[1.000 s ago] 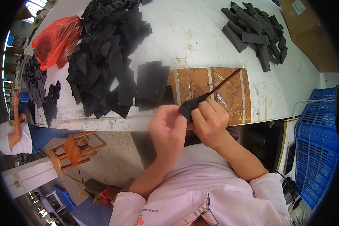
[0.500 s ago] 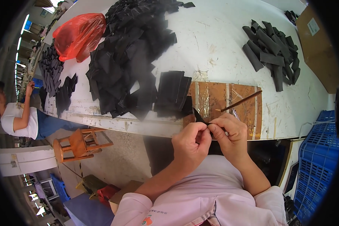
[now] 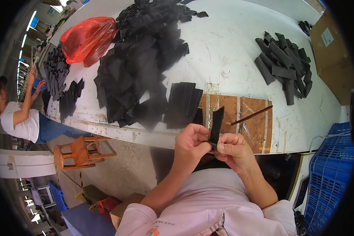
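My left hand (image 3: pixel 190 143) and my right hand (image 3: pixel 234 151) meet just below the table's near edge, both pinching the lower end of a narrow black fabric strip (image 3: pixel 215 125) that stands upright between them. A thin brown stick (image 3: pixel 251 115) lies on the wooden board (image 3: pixel 247 128) just beyond my right hand. A neat stack of flat black pieces (image 3: pixel 183 104) lies on the table in front of my left hand.
A large heap of black fabric pieces (image 3: pixel 139 67) covers the white table (image 3: pixel 228 51). Rolled black pieces (image 3: pixel 285 65) are piled at the far right. A red plastic bag (image 3: pixel 88 37) lies far left. A person (image 3: pixel 21 114), wooden stool (image 3: pixel 80 151) and blue crate (image 3: pixel 332 173) stand around.
The stick left my right hand and now lies on the board. Both hands have shifted lower and now hold the black strip upright between them.
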The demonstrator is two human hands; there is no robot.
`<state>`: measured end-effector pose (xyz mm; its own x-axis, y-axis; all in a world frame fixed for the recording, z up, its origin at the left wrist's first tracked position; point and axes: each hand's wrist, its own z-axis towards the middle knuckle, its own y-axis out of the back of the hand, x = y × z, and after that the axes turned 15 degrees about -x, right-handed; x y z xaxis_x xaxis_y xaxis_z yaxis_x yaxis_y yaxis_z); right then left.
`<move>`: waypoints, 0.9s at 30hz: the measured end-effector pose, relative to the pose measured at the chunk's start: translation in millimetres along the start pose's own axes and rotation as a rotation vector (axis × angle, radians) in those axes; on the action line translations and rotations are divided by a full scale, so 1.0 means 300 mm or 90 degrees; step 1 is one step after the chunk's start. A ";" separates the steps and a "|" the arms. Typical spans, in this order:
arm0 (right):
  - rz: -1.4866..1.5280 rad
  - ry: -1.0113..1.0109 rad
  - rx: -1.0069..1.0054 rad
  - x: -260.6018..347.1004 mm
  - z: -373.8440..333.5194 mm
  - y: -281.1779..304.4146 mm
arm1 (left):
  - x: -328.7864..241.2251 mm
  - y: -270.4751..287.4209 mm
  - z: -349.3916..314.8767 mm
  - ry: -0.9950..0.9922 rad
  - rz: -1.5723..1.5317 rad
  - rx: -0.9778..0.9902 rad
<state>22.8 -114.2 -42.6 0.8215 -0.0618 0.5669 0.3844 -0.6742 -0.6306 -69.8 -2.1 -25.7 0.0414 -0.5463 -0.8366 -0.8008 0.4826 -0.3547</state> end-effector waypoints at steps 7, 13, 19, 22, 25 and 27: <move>-0.063 0.105 -0.055 0.000 -0.010 -0.005 | 0.056 -0.017 -0.012 -0.483 0.327 -0.125; -0.003 0.163 0.047 0.004 -0.059 0.030 | -0.046 0.000 -0.054 0.230 -0.122 0.322; 0.013 0.226 0.053 0.057 -0.075 0.011 | -0.060 -0.071 -0.140 -0.059 0.137 0.293; -0.196 0.461 -0.007 0.106 -0.092 -0.018 | -0.022 -0.107 -0.123 -0.380 0.227 0.091; -0.385 0.670 -0.055 0.194 -0.122 -0.054 | -0.058 -0.183 -0.106 -0.349 0.099 0.067; -0.512 0.668 -0.123 0.269 -0.148 -0.093 | -0.106 -0.224 -0.076 -0.291 0.022 0.099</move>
<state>59.6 -133.1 44.2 -0.3475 -0.0748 0.9347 0.4690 -0.8771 0.1041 -30.9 -32.6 34.3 0.3029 -0.1885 -0.9342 -0.7086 0.6109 -0.3530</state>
